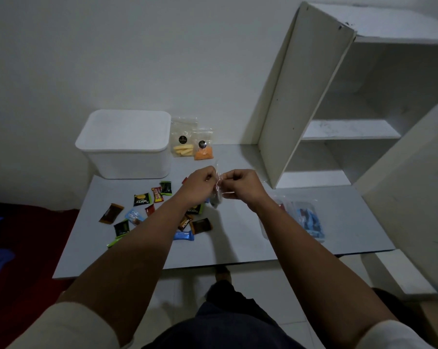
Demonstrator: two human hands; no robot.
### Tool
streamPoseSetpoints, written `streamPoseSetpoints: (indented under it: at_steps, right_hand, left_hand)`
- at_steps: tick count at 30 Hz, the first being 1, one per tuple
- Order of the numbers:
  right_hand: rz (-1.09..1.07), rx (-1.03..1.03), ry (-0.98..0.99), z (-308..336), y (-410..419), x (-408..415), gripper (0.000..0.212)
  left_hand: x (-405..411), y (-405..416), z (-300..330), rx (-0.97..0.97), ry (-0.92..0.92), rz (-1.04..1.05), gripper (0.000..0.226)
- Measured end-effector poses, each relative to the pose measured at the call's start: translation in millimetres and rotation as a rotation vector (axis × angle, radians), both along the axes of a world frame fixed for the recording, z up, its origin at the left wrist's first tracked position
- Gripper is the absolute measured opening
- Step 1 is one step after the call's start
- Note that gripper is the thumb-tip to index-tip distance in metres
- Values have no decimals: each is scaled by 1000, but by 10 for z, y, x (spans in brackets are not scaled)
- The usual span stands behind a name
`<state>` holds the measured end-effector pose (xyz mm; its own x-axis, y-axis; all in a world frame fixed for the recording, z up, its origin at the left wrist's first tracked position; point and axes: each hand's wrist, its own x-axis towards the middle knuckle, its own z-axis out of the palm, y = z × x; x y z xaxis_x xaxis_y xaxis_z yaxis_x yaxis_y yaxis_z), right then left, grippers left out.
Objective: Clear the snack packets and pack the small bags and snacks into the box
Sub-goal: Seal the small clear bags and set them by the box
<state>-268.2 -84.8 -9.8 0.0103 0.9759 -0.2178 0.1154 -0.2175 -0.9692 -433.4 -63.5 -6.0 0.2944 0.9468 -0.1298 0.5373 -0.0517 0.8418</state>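
My left hand (200,182) and my right hand (240,185) meet above the middle of the table, and both pinch the top of a small clear plastic bag (217,195) with something dark at its bottom. Several snack packets (142,199) in black, brown, red, green and blue lie scattered on the table to the left and under my left forearm. The white box (127,144) stands at the back left with its lid on. Two clear bags lean beside it, one with yellow snacks (183,144), one with orange snacks (203,147).
A pile of clear bags with blue contents (306,220) lies on the right of the grey table (238,248). A white shelf unit (339,109) stands at the back right. Red cloth (24,243) lies left of the table.
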Motion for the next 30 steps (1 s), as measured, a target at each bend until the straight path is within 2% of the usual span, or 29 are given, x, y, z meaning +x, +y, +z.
streamPoseSetpoints:
  at_steps: [4,9,13,15,18,21,23,27,30]
  right_hand:
    - [58,28,-122,-29,98,62,10]
    - [34,134,-179,-180,199,140,11]
    - [107,155,-202,-463,354,250,38]
    - [38,155,-267,-666,494,311,37]
    - [-137,141,-288,-825,787,410,20]
    - [-208,72,-253,-878,1230,555,21]
    - [-222,26,-215,-960,1608,663,22]
    - [-253,-13,-122,-1173,2412,825,29]
    - [-231,-84,-75,-1414,2978,864,32]
  left_hand:
    - [30,98,-89,-72,-43,56,19]
    - [205,306,-102,-194,-207,191,20]
    - [382,609,-80,-329,-428,296,14]
    - [475,791,-97,-347,-465,277,18]
    - [603,1093,-228,-329,-439,251,28]
    - [694,1410,-459,-219,-326,366,31]
    - [734,1628,-622,-227,-272,476,31]
    - [850,2195,-1064,-555,-358,587,59]
    - [934,2629,-1368,-756,-450,640,55]
